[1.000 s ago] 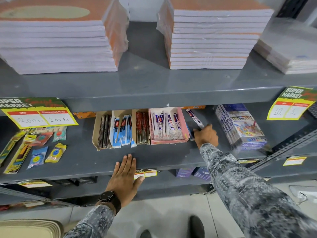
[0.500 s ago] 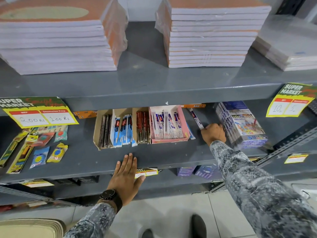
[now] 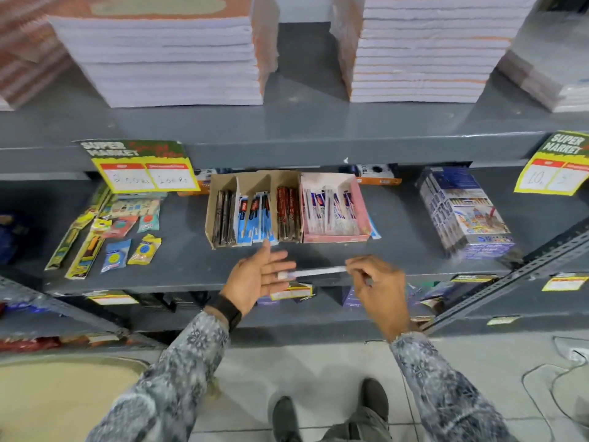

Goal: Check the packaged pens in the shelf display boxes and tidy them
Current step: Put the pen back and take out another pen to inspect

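A brown cardboard display box (image 3: 210,218) with dark, blue and red packaged pens stands on the grey middle shelf (image 3: 398,237). A pink display box (image 3: 360,205) of white-and-blue packaged pens sits right beside it. My right hand (image 3: 379,288) pinches one end of a single packaged pen (image 3: 318,272), held level in front of the shelf edge. My left hand (image 3: 258,275) is open, palm up, its fingertips touching the pen's other end. Both hands hover below the two boxes.
Loose carded items (image 3: 108,237) lie on the shelf to the left. A stack of blue boxes (image 3: 465,215) stands to the right. Wrapped notebook stacks (image 3: 165,59) fill the shelf above. Yellow price tags (image 3: 143,173) hang from its edge. A slanted metal brace (image 3: 510,279) crosses at right.
My right hand drew a packaged pen out from beside the pink box and brought it down toward me. My left hand lifted off the shelf edge and turned palm up to meet it.
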The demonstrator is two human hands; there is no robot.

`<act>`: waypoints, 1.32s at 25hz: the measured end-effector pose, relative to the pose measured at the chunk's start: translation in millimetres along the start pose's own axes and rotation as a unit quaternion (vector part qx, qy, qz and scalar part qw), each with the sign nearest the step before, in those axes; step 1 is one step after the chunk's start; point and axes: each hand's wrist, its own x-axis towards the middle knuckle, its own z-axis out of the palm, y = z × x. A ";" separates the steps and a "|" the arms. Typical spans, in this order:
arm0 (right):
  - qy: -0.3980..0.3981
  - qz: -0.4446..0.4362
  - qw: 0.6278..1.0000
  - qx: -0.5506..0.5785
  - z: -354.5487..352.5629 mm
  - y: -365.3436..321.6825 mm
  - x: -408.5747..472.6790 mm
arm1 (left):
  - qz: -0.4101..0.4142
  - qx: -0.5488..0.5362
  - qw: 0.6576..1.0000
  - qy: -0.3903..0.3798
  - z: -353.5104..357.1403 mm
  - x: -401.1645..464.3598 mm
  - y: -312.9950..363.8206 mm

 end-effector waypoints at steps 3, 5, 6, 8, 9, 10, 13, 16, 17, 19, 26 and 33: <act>0.005 -0.084 0.996 -0.041 3.7 -2.6 -6.4 | 0.028 0.000 0.999 -0.018 -5.0 -5.5 -4.6; 0.001 -0.098 0.994 -0.052 6.5 -2.0 -10.3 | 0.039 -0.004 0.999 -0.004 -9.6 -3.5 -12.6; 0.001 -0.099 0.994 -0.053 8.0 -1.0 -11.4 | 0.043 -0.006 0.999 0.002 -10.2 -4.9 -14.0; 0.002 -0.105 0.993 -0.053 9.2 -0.2 -11.2 | 0.045 -0.007 0.999 0.010 -12.2 -5.4 -14.8; -0.002 -0.114 0.992 -0.055 8.3 -0.3 -10.5 | 0.046 -0.007 0.999 0.013 -12.3 -5.5 -14.6; -0.007 -0.124 0.990 -0.060 7.4 -0.2 -10.0 | 0.050 -0.010 0.999 0.016 -12.3 -5.9 -13.5; 0.027 -0.027 0.998 -0.042 6.2 -4.9 -2.8 | 0.076 -0.044 0.995 0.044 -12.0 -2.4 -13.4; 0.106 0.252 0.960 0.052 12.5 -12.7 35.1 | 0.162 0.249 0.947 0.126 -13.6 4.9 -20.6; 0.105 0.314 0.943 0.047 19.1 -11.8 55.2 | 0.174 0.402 0.890 0.129 -16.2 7.2 -28.8; 0.068 0.411 0.909 0.003 32.2 -9.0 97.2 | 0.150 0.599 0.782 0.085 -21.1 13.0 -47.6; -0.177 0.396 0.889 -0.148 52.2 0.0 142.1 | 0.141 0.709 0.686 0.077 -29.0 20.2 -71.5; -0.021 0.436 0.886 -0.159 14.7 67.7 99.1 | 0.129 0.715 0.682 0.082 -26.8 19.1 -74.3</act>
